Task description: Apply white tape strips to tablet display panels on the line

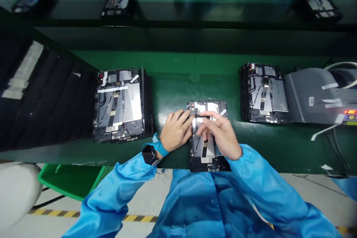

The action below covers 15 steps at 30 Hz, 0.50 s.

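Observation:
An opened tablet body [201, 150], with a black frame, silver plates and ribbon cables, lies at the front edge of the green bench before me. My left hand [176, 131] rests on its left side, fingers stretched toward the upper part. Over the upper middle, my right hand [219, 134] has thumb and fingertips drawn together in a pinch close to the tablet's surface. Whatever is between those fingertips is too small to make out. A white strip sits near the tablet's upper right corner.
Stacks of similar tablet bodies stand left [131, 108] and right [267, 96]. A grey machine [309, 95] with a red display and white strips stuck on it is at far right. Black panels [55, 100] rise at left. Below the bench sits a green bin [72, 178].

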Each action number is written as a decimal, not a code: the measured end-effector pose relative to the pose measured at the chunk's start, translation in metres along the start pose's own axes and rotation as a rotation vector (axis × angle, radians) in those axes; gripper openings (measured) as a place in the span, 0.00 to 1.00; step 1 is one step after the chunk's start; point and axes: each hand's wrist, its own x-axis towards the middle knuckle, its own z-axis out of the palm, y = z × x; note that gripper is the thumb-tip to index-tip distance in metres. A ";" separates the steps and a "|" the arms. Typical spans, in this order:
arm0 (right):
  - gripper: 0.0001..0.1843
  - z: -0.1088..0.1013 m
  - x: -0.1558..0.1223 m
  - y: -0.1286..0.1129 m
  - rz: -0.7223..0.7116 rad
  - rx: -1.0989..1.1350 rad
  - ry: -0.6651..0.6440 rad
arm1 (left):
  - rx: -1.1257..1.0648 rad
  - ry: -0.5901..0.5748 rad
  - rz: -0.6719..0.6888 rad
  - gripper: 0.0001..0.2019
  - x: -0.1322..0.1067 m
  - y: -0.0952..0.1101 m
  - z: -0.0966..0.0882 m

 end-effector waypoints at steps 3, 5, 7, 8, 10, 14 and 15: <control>0.27 0.009 -0.004 0.005 0.202 0.278 -0.083 | -0.024 0.003 0.026 0.20 0.000 -0.005 -0.001; 0.32 0.012 -0.003 0.007 0.226 0.399 -0.058 | -0.030 0.008 0.049 0.20 0.001 -0.007 -0.001; 0.36 0.013 -0.003 0.007 0.254 0.507 -0.062 | -0.044 0.004 0.066 0.20 0.001 -0.009 -0.002; 0.37 0.014 -0.004 0.007 0.276 0.554 -0.074 | -0.055 -0.003 0.072 0.20 0.002 -0.010 -0.002; 0.38 0.015 -0.005 0.006 0.321 0.626 -0.097 | -0.076 -0.023 0.074 0.20 0.002 -0.011 -0.003; 0.39 0.018 -0.007 0.008 0.362 0.672 -0.090 | -0.101 -0.069 0.074 0.21 0.004 -0.013 -0.007; 0.39 0.018 -0.007 0.009 0.365 0.670 -0.085 | -0.103 -0.078 0.079 0.22 0.005 -0.014 -0.008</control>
